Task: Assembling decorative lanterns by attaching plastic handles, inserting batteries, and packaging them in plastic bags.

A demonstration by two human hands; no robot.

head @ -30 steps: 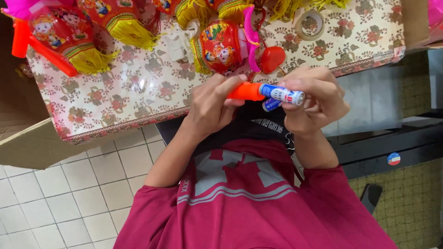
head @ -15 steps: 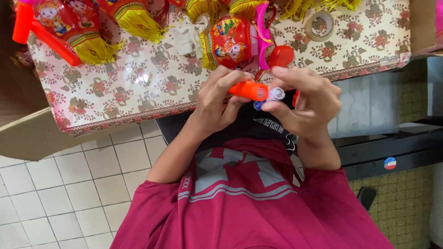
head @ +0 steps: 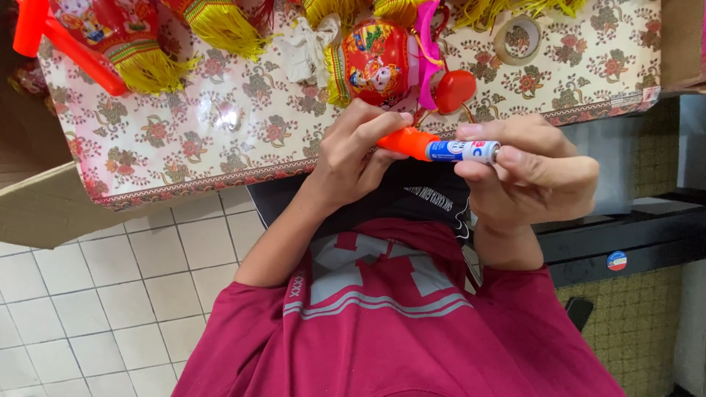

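Gripping one orange-capped glue stick [head: 441, 148], left hand [head: 360, 151] grasps the cap, right hand [head: 533, 176] the tube.

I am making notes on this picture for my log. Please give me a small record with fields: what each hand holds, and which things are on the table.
left hand: grips the orange cap end of the tube
right hand: holds the blue and white tube by its body
tube position: level, between both hands, in front of the table edge
table: floral cloth
on table: red round lantern, yellow tassels, tape roll, red plastic handle
clothing: red shirt
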